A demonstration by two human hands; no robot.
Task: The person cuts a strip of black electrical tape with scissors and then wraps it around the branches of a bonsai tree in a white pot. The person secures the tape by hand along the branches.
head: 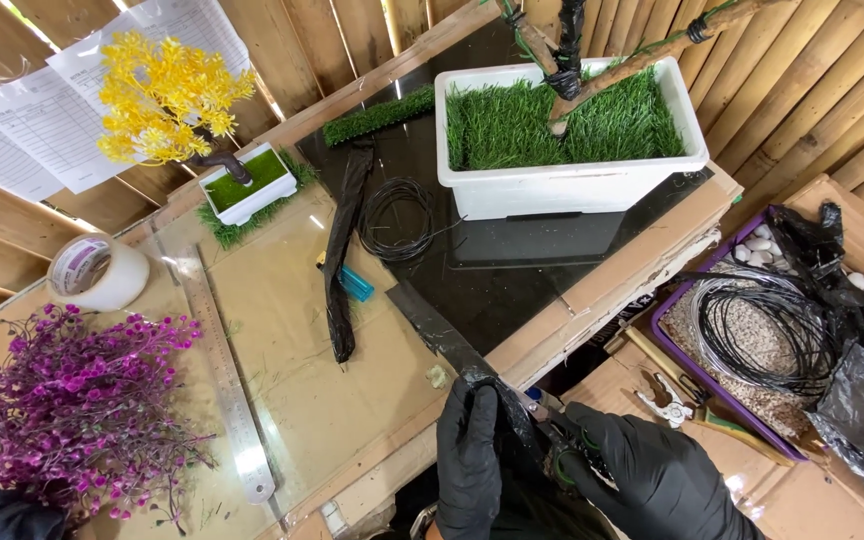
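Note:
Both my hands wear black gloves at the bottom centre. My left hand (469, 460) pinches the near end of a long black plastic strip (432, 325) that runs up and left across the table. My right hand (642, 475) grips scissors with green-lined handles (564, 452), their blades against the strip close to my left fingers. Another black strip (342, 250) lies loose on the brown board, next to a coil of black wire (395, 218). A white planter (572, 185) filled with fake grass and wrapped branches stands behind.
A small white pot with a yellow tree (167, 100), a tape roll (99, 272), a steel ruler (222, 370) and purple flower sprigs (77, 405) sit at left. A purple tray (727, 395) with gravel, wire and white pebbles, plus pliers (664, 395), lies right.

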